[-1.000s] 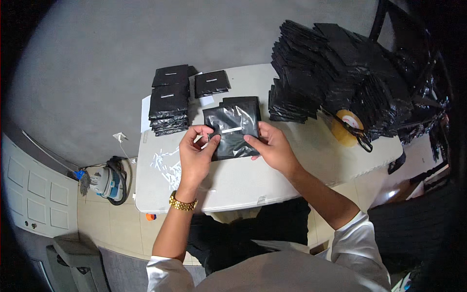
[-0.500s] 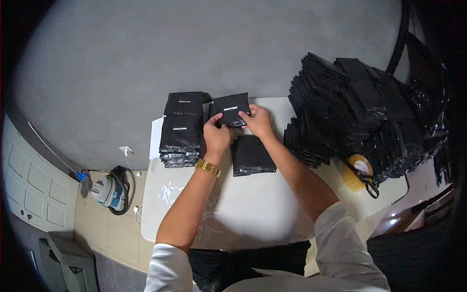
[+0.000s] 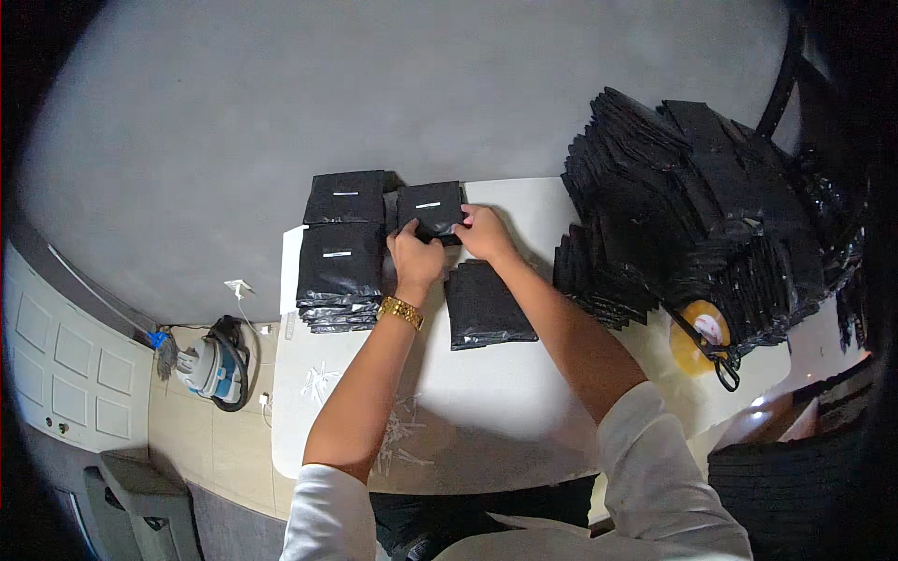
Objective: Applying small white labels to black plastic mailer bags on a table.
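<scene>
A flat black plastic package (image 3: 428, 198) with a small white label strip lies at the far side of the white table (image 3: 486, 393). At its near left edge, my left hand (image 3: 415, 255) pinches it with closed fingers. My right hand (image 3: 484, 232) grips the near right corner, thumb toward the label. Left of it stand two stacks of similar labelled packages, a far stack (image 3: 344, 198) and a taller-looking near stack (image 3: 339, 266). Between my forearms sits a low pile of unlabelled black packages (image 3: 488, 304).
Big leaning heaps of black packages (image 3: 673, 196) fill the table's right side. By them lie a tape roll (image 3: 702, 337) and black scissors (image 3: 726, 374). Thin white strips (image 3: 402, 439) are scattered near my left forearm. A grey wall (image 3: 449, 84) borders the far edge.
The labelled package has moved slightly left and now lines up beside the far left stack. Both hands moved with it and still hold its near edge. The view has shifted a little.
</scene>
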Available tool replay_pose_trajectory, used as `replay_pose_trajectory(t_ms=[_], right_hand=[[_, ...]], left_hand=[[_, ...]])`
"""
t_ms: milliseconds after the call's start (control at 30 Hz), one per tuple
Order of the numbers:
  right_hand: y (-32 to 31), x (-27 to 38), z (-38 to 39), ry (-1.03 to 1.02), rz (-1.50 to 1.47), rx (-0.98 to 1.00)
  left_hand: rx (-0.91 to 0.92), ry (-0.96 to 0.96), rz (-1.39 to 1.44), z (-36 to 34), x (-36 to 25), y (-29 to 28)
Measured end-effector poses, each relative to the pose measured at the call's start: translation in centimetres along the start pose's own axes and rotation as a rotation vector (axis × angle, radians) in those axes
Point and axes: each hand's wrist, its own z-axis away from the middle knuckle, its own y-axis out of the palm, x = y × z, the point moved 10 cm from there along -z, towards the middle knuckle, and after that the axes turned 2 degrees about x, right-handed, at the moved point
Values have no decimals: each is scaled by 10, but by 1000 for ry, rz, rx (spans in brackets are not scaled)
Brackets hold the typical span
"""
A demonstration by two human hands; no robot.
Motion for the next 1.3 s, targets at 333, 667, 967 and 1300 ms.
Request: replay_pose_trajectory(t_ms=[333, 667, 967, 1300], right_hand=[[-79, 70, 129, -214, 204, -38], [-90, 22, 214, -6, 410, -2], [-100, 21, 217, -93, 238, -169], [-145, 100, 346, -263, 5, 27]], left_hand=[[211, 91, 94, 82, -40, -29], [150, 317, -85, 129, -52, -10], [150, 152, -6, 126, -55, -16], [361, 135, 345, 235, -80, -84]])
